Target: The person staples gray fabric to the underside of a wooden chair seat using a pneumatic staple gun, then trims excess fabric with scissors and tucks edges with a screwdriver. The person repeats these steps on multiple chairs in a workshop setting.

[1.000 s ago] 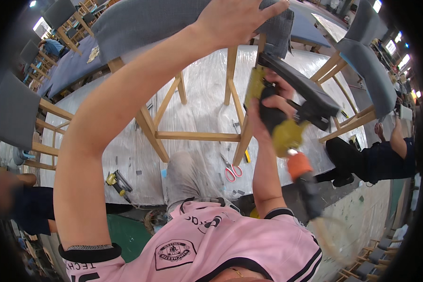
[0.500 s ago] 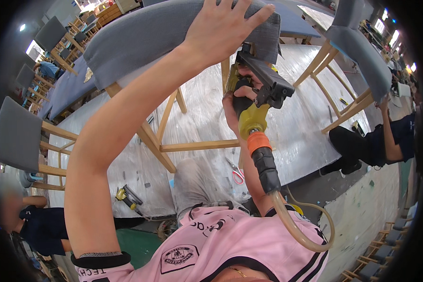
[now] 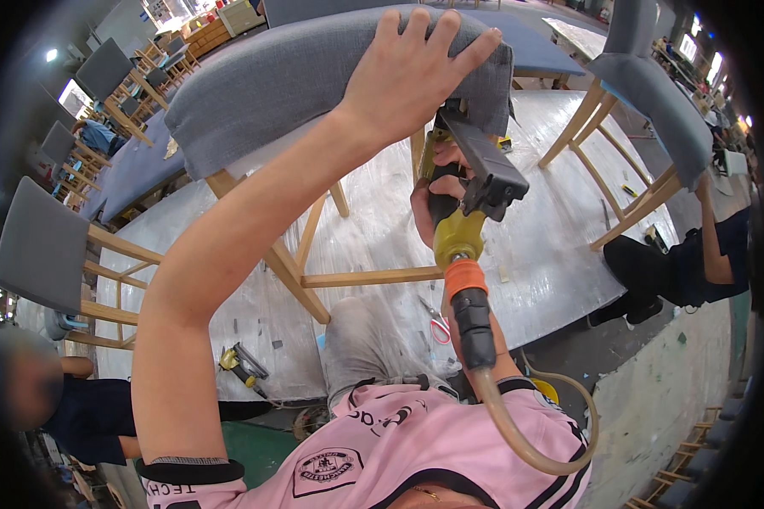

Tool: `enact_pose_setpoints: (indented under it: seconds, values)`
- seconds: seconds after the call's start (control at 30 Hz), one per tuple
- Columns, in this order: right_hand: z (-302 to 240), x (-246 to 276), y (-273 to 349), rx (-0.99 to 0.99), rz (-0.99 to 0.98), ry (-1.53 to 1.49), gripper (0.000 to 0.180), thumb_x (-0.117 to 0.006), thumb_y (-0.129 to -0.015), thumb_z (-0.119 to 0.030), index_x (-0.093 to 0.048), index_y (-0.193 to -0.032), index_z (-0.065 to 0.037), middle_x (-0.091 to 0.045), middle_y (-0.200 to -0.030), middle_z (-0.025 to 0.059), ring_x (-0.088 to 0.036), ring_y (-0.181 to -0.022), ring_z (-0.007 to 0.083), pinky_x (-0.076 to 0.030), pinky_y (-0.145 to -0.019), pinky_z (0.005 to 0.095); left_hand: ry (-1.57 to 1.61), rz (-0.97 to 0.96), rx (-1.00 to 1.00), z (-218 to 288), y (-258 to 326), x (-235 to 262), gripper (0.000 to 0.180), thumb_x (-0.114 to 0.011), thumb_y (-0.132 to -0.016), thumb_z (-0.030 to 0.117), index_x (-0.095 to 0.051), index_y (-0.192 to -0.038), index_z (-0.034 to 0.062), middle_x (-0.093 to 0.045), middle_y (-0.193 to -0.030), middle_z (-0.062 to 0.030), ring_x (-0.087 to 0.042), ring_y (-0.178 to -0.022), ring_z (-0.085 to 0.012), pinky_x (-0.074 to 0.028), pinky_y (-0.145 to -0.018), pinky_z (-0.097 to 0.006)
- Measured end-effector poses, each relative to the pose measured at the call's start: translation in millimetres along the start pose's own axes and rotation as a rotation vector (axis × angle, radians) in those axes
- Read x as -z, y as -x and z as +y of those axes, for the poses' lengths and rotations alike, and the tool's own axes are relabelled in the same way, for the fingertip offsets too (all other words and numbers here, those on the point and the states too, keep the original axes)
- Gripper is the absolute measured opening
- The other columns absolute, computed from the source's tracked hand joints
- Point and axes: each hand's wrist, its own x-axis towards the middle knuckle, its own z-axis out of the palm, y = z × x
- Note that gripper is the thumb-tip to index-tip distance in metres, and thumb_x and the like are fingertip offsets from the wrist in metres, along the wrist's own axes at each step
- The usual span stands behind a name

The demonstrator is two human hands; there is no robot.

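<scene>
My left hand lies with fingers spread on the grey upholstered part of a wooden chair, pressing near its right end. Below that end, my right hand is wrapped round the grip of a yellow and black pneumatic staple gun. The gun's nose is up against the underside of the grey fabric edge; the exact contact point is hidden. An orange and black coupling joins the gun to a clear air hose. The chair's pale wooden legs stand on a plastic-covered table.
A second yellow staple gun and red-handled scissors lie on the plastic-covered table. Other grey chairs stand left and right. A co-worker is at the left, another at the right.
The staple gun's nose has moved up closer under the fabric edge, and the gun has tilted slightly. My left hand stays on the chair. The whole view has shifted a little.
</scene>
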Motion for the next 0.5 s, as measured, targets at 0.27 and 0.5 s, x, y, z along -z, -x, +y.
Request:
enact_pose_setpoints:
  seconds: [0.27, 0.5]
  values:
    - [-27, 44, 4, 0.221, 0.025, 0.035, 0.041, -0.072, -0.077, 0.006, -0.049, -0.1, -0.018, -0.051, -0.137, 0.0195, -0.053, -0.131, 0.0356, -0.045, -0.108, 0.0502, 0.163, -0.056, -0.053, -23, -19, 0, 0.075, -0.071, -0.087, 0.032, -0.041, -0.154, 0.0139, -0.051, -0.133, -0.0182, -0.052, -0.12, -0.0358, -0.042, -0.101, -0.049]
    - [18, 177, 110, -0.794, 0.605, -0.304, 0.052, -0.067, -0.091, -0.003, -0.05, -0.138, -0.014, -0.059, -0.134, 0.012, -0.058, -0.127, 0.0246, -0.052, -0.102, 0.0424, 0.58, -0.322, 0.354, -137, -7, 4, 0.066, -0.064, -0.094, 0.053, -0.066, -0.131, -0.002, -0.068, -0.129, -0.0234, -0.063, -0.125, -0.0342, -0.047, -0.109, -0.041]
